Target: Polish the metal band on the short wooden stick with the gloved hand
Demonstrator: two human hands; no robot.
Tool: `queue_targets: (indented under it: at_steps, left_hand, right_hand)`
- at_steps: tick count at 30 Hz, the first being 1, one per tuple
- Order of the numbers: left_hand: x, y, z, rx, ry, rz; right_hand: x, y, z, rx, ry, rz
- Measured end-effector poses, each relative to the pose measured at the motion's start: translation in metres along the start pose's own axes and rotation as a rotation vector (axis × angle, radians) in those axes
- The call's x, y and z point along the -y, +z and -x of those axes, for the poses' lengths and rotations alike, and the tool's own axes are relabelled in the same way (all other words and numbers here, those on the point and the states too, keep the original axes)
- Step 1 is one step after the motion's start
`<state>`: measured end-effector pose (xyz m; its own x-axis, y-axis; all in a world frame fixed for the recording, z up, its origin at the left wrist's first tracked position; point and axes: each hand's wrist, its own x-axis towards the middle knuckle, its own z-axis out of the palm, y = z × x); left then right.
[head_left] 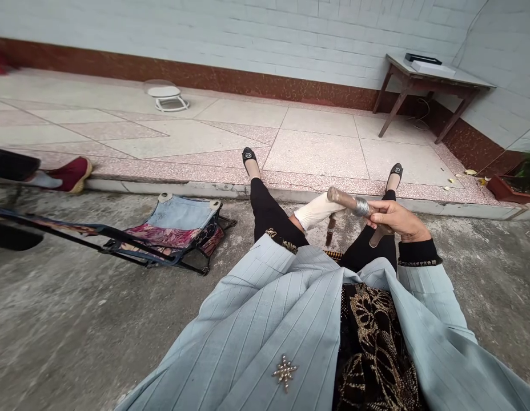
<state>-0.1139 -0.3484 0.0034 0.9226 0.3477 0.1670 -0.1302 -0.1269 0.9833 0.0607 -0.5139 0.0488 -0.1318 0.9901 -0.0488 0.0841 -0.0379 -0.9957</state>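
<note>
My right hand (397,218) is bare and closed around a brown wooden rod (342,198) with silver wire wound round its middle. The rod slants across in front of me, its thick blunt end to the upper left; a lower brown end (380,235) shows beneath my palm. My left hand (318,211), in a white knitted glove, lies just behind and under the rod's thick end. Its fingers look curled but are mostly hidden. Below the glove juts a short dark brown piece (330,228); whether it belongs to the rod I cannot tell.
To the left stands a low folding chair (171,228), with another person's red shoe (72,174) beyond it. A raised tiled step (196,185) runs ahead. On it are a small white stool (166,94) and a wooden table (445,77). A planter (513,185) sits at right.
</note>
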Motion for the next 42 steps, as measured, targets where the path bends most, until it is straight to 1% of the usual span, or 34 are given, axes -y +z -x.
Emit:
queue_targets:
  at_steps: [2, 5, 7, 11, 12, 14, 17, 20, 24, 26, 27, 29, 31, 34, 36, 37, 38, 40, 41, 42]
  left_hand:
    - [-0.003, -0.002, -0.004, -0.034, 0.04, 0.055]
    - [-0.011, -0.012, -0.008, 0.006, 0.073, 0.043]
    - [-0.017, -0.02, -0.009, 0.015, 0.092, -0.049]
    - [-0.027, -0.034, -0.005, -0.059, 0.143, -0.375]
    - [-0.028, -0.036, -0.004, -0.07, 0.163, -0.412]
    - [-0.029, -0.038, -0.002, -0.067, 0.198, -0.372]
    - [-0.027, -0.035, -0.003, -0.038, 0.173, -0.251]
    - [-0.023, -0.024, -0.006, -0.006, 0.098, -0.148]
    - [-0.015, -0.004, -0.005, 0.059, 0.06, -0.035]
    - [-0.011, 0.003, -0.003, 0.072, 0.022, -0.008]
    - [-0.01, 0.004, -0.002, 0.062, -0.001, -0.016]
    - [-0.009, 0.003, 0.0, -0.005, -0.025, -0.091]
    - [-0.009, 0.0, 0.001, -0.082, -0.003, -0.22]
    - [-0.011, -0.005, 0.002, -0.12, 0.04, -0.433]
    - [-0.012, -0.005, 0.003, -0.102, 0.049, -0.536]
    - [-0.011, -0.005, 0.004, -0.081, 0.053, -0.565]
    - [-0.011, -0.005, 0.005, -0.053, 0.06, -0.583]
    - [-0.01, -0.004, 0.006, 0.005, 0.077, -0.621]
    - [-0.009, -0.004, 0.007, 0.024, 0.085, -0.645]
    - [-0.009, -0.005, 0.007, 0.038, 0.092, -0.666]
  right_hand:
    - [0.006, 0.005, -0.008, -0.071, -0.058, -0.016]
    - [0.011, 0.009, -0.019, -0.147, -0.089, -0.018]
    - [0.012, 0.009, -0.025, -0.172, -0.1, -0.032]
    - [0.013, 0.009, -0.03, -0.192, -0.11, -0.04]
    - [0.013, 0.01, -0.03, -0.199, -0.116, -0.042]
    - [0.015, 0.012, -0.029, -0.207, -0.126, -0.048]
    - [0.019, 0.014, -0.027, -0.191, -0.132, -0.05]
    - [0.02, 0.017, -0.028, -0.184, -0.139, -0.073]
    - [0.017, 0.015, -0.03, -0.251, -0.129, -0.075]
    - [0.014, 0.013, -0.031, -0.284, -0.123, -0.059]
    - [0.013, 0.012, -0.03, -0.292, -0.122, -0.056]
    - [0.01, 0.01, -0.029, -0.305, -0.119, -0.055]
    - [0.007, 0.009, -0.028, -0.328, -0.114, -0.055]
    - [0.001, 0.005, -0.03, -0.356, -0.109, -0.034]
    - [-0.005, 0.001, -0.032, -0.393, -0.106, 0.042]
    - [-0.008, -0.002, -0.033, -0.431, -0.099, 0.123]
    - [-0.01, -0.004, -0.033, -0.483, -0.083, 0.241]
    - [-0.012, -0.01, -0.031, -0.581, -0.001, 0.571]
    - [-0.012, -0.012, -0.029, -0.601, 0.066, 0.75]
    - [-0.011, -0.013, -0.026, -0.588, 0.141, 0.906]
